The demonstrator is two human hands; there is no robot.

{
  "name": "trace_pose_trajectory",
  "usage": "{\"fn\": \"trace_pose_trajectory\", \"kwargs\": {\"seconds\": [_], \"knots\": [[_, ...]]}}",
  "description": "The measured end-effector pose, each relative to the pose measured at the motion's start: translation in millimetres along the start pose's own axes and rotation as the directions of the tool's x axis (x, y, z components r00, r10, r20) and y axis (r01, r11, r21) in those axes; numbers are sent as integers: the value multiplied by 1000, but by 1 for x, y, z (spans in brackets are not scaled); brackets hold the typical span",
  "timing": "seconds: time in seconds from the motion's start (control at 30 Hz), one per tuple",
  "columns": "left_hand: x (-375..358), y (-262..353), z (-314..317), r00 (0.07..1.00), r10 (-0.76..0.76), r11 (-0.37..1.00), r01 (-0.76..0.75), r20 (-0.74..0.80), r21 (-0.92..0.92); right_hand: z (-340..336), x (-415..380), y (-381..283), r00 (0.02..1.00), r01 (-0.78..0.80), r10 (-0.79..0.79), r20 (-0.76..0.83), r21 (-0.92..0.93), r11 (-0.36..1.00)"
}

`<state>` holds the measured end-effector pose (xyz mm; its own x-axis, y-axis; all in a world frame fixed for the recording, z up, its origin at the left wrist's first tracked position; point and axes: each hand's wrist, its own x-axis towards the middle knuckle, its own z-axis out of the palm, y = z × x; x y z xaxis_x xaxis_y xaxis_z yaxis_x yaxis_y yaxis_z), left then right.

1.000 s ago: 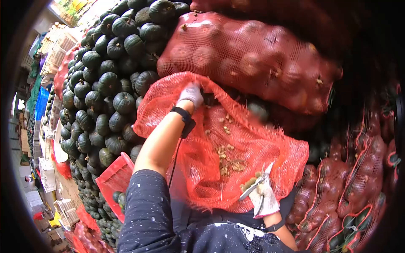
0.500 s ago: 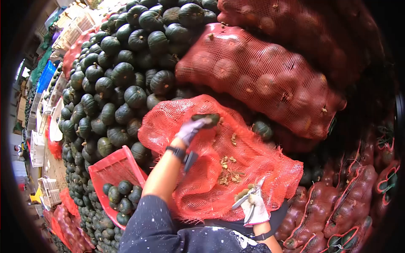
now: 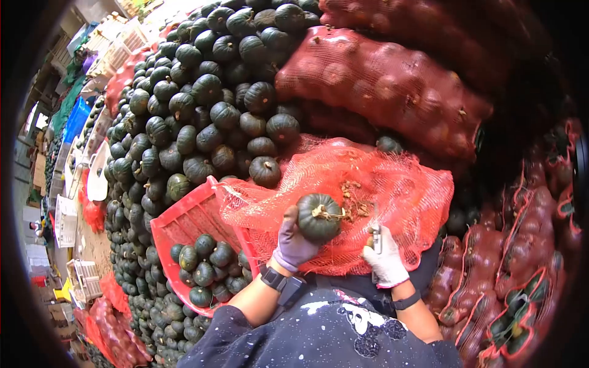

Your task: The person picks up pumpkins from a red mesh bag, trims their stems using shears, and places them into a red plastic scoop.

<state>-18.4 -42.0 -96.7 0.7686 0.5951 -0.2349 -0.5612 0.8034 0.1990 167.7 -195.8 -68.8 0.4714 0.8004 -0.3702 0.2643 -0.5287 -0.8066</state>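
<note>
Sitting in half-curled left hand (image 3: 294,246): pumpkin (image 3: 319,228); right hand (image 3: 386,262) folded round metal tool (image 3: 377,241).

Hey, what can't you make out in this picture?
All in the head view:
Underside of the held pumpkin: turned away from the camera.
Most fingers of the left hand: behind the pumpkin.
Lower part of the tool: covered by the right hand.
Upper mesh sack: cut off by the top edge.

**Bright left, dark right**

Light is whitest at the top left. Shine dots the kabocha pumpkins (image 3: 210,138). Deep shadow sits right of the stuffed red net sack (image 3: 380,80). Near the black edge, plastic crates (image 3: 65,222) look bent.
</note>
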Motion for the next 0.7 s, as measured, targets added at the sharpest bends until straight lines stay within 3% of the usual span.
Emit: {"fn": "trace_pose_trajectory", "kwargs": {"seconds": [0.07, 0.1, 0.13, 0.17, 0.23, 0.3, 0.37, 0.4, 0.43, 0.47, 0.5, 0.57, 0.6, 0.63, 0.67, 0.7], "knots": [[-2, -1, 1, 994, -58, 996, 64, 97, -57, 4, -14, -22, 942, 305, -329, -74, -227, 925], [-8, 1, 17, 998, -60, 998, 59, 6, 38, 0, -18, -48, 872, 440, -485, -56, -342, 831], [-9, 0, 18, 993, -108, 993, 105, 46, 53, -5, -20, -62, 784, 549, -621, -16, -448, 706], [-9, 0, 18, 984, -158, 986, 152, 84, 68, -10, -18, -55, 815, 542, -571, 95, -473, 695], [-11, 1, 29, 961, -245, 960, 223, 127, 167, -14, -27, -64, 803, 535, -585, 117, -573, 620], [-10, -2, 29, 941, -331, 937, 318, 74, 144, -15, -31, -67, 778, 549, -616, 127, -616, 565], [-11, -5, 31, 925, -380, 911, 379, -29, 159, -16, -32, -57, 805, 537, -567, 172, -616, 576], [-12, -6, 29, 922, -387, 906, 382, -5, 184, -16, -36, -54, 819, 531, -540, 196, -614, 584], [-10, -6, 25, 920, -391, 902, 378, 24, 211, -16, -42, -59, 880, 463, -415, 233, -619, 634], [-7, -4, 19, 918, -393, 898, 370, 52, 238, -14, -48, -59, 908, 419, -315, 276, -562, 713], [-3, -4, 3, 910, -398, 900, 363, 118, 242, -9, -56, -53, 900, 432, -351, 258, -430, 793], [-5, -12, 6, 950, -307, 921, 284, 48, 268, 5, -61, -34, 893, 433, -376, 247, -244, 868], [-6, -16, 8, 967, -254, 929, 240, 14, 282, 5, -62, -40, 925, 8, -35, 378, 75, 997], [-8, -20, 15, 970, -241, 952, 234, 10, 198, 2, -63, -46, 860, -241, -62, 507, 510, 826], [-12, -21, 26, 975, -222, 969, 220, 6, 114, -2, -62, -53, 785, -489, -161, 599, 758, 432], [-19, -16, 35, 981, -196, 980, 196, -6, 32, -5, -66, -68, 851, -470, -155, 501, 860, 199]]}}
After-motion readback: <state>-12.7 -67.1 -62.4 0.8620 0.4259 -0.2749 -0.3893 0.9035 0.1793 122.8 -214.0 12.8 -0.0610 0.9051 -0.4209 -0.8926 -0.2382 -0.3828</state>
